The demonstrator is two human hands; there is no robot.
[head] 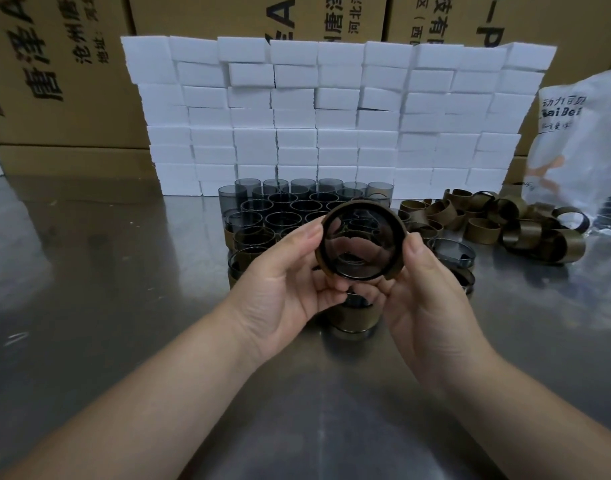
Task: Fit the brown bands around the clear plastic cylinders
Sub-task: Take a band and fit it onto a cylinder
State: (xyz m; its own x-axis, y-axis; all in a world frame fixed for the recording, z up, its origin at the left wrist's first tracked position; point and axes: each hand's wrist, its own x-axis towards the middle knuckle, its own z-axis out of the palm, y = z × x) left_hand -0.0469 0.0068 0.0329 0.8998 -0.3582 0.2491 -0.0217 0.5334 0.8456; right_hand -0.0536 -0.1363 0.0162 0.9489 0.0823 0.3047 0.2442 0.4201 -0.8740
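Both hands hold one clear smoky plastic cylinder (361, 242) up in front of me, its open end facing the camera. A brown band (399, 216) wraps around its outside. My left hand (283, 282) grips the cylinder's left side with thumb on the rim. My right hand (425, 289) grips the right side the same way. Behind stand several bare cylinders (290, 206) in rows. A loose pile of brown bands (505, 223) lies to the right. A banded cylinder (352, 317) stands under my hands.
The work surface is a shiny metal table (106, 271). A wall of stacked white foam blocks (332, 116) rises behind the cylinders, with cardboard boxes (54, 64) beyond. A white plastic bag (581, 140) sits at the right edge.
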